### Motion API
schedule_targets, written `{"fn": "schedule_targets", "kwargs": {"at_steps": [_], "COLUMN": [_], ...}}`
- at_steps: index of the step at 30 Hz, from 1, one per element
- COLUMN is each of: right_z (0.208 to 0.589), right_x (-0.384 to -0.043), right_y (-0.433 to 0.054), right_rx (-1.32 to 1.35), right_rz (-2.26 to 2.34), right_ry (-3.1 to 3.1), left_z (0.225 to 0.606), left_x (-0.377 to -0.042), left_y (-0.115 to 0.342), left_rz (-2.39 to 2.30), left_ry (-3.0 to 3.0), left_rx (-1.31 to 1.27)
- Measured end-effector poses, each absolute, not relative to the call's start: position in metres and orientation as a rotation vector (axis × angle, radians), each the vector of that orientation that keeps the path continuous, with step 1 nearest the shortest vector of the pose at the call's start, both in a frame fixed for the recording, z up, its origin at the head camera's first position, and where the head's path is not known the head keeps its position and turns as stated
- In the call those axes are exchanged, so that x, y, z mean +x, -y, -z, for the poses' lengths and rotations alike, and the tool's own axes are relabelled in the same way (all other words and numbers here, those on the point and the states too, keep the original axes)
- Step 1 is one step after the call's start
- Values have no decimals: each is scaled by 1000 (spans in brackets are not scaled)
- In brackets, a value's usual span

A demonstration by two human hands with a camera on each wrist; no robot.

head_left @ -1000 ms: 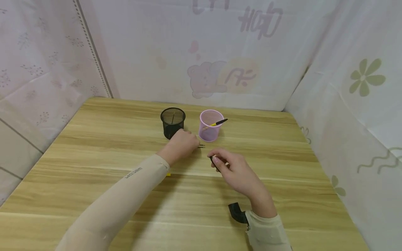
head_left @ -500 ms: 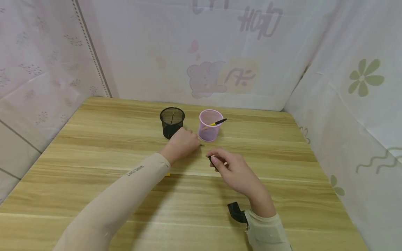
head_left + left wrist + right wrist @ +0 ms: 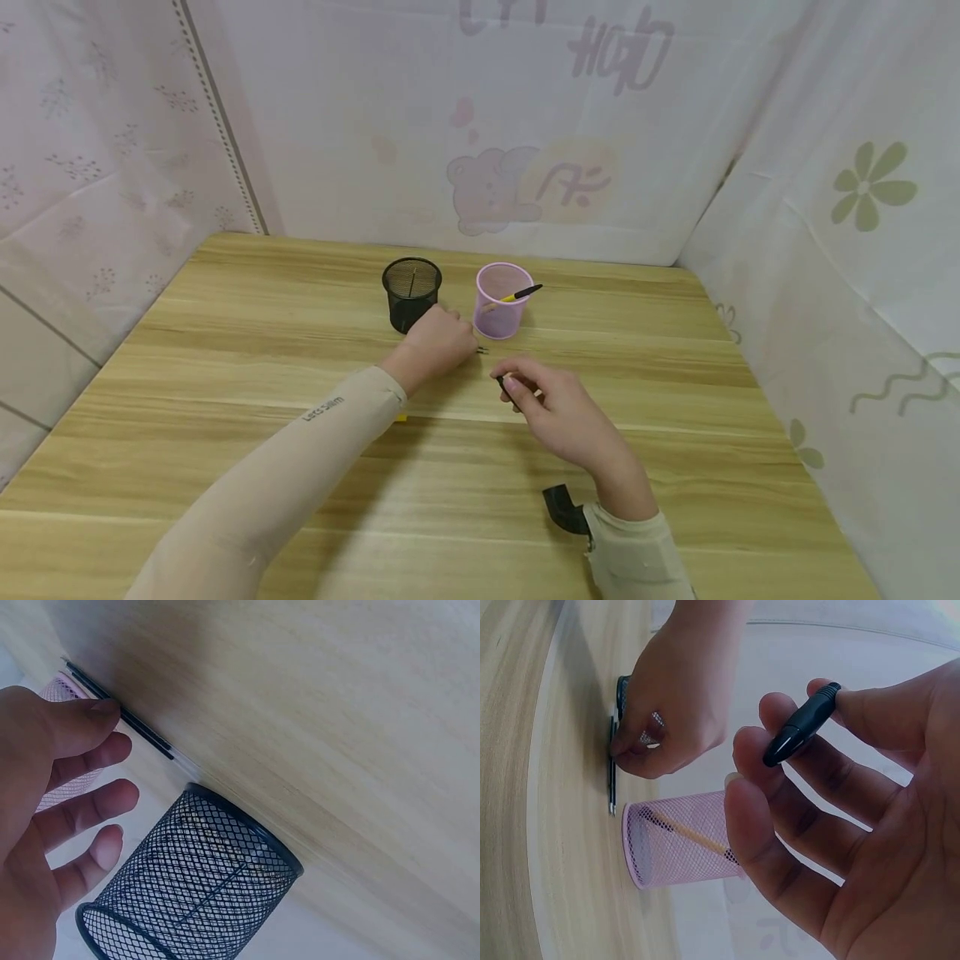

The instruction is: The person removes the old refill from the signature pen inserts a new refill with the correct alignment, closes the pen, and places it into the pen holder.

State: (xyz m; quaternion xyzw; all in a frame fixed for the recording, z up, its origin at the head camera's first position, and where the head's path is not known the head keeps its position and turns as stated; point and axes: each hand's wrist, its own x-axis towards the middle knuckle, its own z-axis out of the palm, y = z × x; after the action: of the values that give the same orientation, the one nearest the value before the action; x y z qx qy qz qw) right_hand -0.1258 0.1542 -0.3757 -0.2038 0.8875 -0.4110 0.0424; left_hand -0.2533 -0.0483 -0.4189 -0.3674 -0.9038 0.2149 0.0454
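Observation:
My left hand [image 3: 438, 340] reaches low over the table beside the black mesh pen holder [image 3: 411, 312]. Its thumb and index finger pinch two thin black pen refills [image 3: 142, 731] with clear tube ends, lying side by side; the other fingers are loosely bent. In the head view only the refill tips show past the hand. To its right, my right hand [image 3: 558, 408] is raised with a short black pen part [image 3: 802, 724], ribbed at one end, between thumb and fingers. The pink mesh pen holder [image 3: 498, 321] stands just behind, with a yellow-and-black pen [image 3: 521, 294] leaning in it.
A thin stick [image 3: 412, 282] leans inside the black holder. Some small yellow thing [image 3: 402, 417] peeks out under my left forearm. At my right cuff a curved black piece [image 3: 564, 508] sticks out over the wooden table [image 3: 187, 350]. Patterned cloth walls [image 3: 337, 125] enclose the table.
The two refill tips beside my left hand stood apart, came together, and now show close to each other. Both hands have stayed almost in place.

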Motion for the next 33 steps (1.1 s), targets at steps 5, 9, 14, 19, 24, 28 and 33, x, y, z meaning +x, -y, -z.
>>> {"fn": "schedule_targets", "kwargs": {"at_steps": [5, 9, 14, 19, 24, 28, 33], "right_z": [376, 376, 377, 378, 379, 379, 379], "right_x": [-126, -126, -126, -127, -127, -126, -126], "right_y": [-154, -154, -155, -154, -154, -154, -154], "right_rx": [-640, -628, -636, -646, -651, -649, -660], "right_rz": [1260, 1257, 1261, 1262, 1264, 1268, 1270], "right_ry": [-2708, -2703, -2697, -2699, -2694, -2692, -2692], "left_z": [421, 424, 423, 422, 423, 424, 426], "left_x": [-254, -255, -255, -254, -254, -256, -257], "left_y": [48, 47, 46, 46, 45, 45, 45], "left_rz": [-633, -611, -579, -572, -573, -578, -565], "left_ry": [2759, 2759, 2750, 2741, 2746, 2757, 2779], "left_rx": [-1116, -1101, -1078, -1061, -1056, -1054, -1061]}}
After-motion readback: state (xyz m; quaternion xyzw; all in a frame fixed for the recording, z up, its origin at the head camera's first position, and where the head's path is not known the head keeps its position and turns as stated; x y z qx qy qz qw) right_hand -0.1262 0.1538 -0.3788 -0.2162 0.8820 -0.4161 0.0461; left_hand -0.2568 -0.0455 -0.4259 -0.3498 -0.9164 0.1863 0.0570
